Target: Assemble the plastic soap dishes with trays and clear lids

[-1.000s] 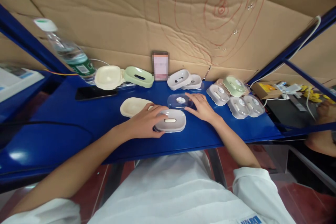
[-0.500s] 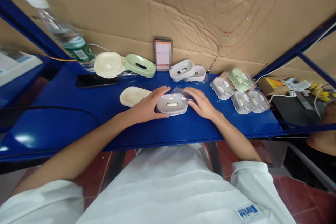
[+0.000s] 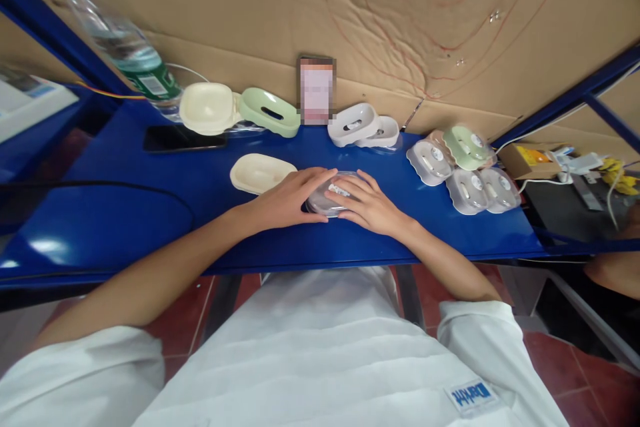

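A grey soap dish [image 3: 330, 212] rests on the blue table in front of me, and a clear plastic lid [image 3: 340, 189] with a white label now lies over it. My left hand [image 3: 287, 200] grips the dish from its left side, thumb near the front edge and fingers behind. Across the top of the lid lie the fingers of my right hand [image 3: 367, 203], holding it from the right. Just left of the dish, partly behind my left hand, is a cream soap dish piece [image 3: 260, 173]. The dish's inside is mostly hidden by lid and fingers.
At the back stand a cream dish [image 3: 207, 109], a green dish [image 3: 270, 112], a phone-like screen [image 3: 317, 90] and pale grey dishes [image 3: 353, 125]. Several lidded dishes [image 3: 467, 190] sit at the right. A water bottle [image 3: 145, 70] and a dark phone [image 3: 183, 139] are at the left.
My right hand has moved left, bringing the clear lid from beside the grey soap dish onto its top. My left hand stays at the dish. The view has shifted slightly.
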The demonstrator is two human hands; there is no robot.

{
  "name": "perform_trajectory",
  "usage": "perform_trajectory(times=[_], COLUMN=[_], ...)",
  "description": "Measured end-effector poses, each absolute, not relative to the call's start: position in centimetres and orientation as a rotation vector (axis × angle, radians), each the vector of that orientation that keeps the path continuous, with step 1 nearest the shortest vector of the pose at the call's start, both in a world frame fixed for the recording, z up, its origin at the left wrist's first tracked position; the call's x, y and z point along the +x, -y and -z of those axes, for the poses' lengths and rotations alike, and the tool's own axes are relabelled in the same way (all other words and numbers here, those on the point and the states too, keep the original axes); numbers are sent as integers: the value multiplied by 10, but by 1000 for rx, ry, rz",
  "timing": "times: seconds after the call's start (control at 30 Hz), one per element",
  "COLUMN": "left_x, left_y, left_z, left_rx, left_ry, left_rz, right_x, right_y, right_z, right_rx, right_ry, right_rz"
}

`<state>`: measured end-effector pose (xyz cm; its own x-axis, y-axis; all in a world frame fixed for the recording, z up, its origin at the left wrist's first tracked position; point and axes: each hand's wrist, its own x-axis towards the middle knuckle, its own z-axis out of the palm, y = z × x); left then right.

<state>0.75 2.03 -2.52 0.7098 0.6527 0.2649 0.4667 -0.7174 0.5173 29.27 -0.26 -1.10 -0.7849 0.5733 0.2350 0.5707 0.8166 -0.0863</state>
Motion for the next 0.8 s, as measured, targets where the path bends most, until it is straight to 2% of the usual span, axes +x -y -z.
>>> perform_trajectory(times=[0.27,0.5,0.8], left_x=[8,6,10], left_y=[-22,-22,-17], left_z=[24,22,18], left_rx=[2450,2591,2836], left_ry=[-856,-932,-995], left_rz=[-619,-529,-534], right_x=[292,310,345], right_y=[2,-11,-22], right_z=[14,12,-13], right_rx=[-916,-832,-1014], right_ry=[2767,2664,2461], right_rz=[9,-215,-102])
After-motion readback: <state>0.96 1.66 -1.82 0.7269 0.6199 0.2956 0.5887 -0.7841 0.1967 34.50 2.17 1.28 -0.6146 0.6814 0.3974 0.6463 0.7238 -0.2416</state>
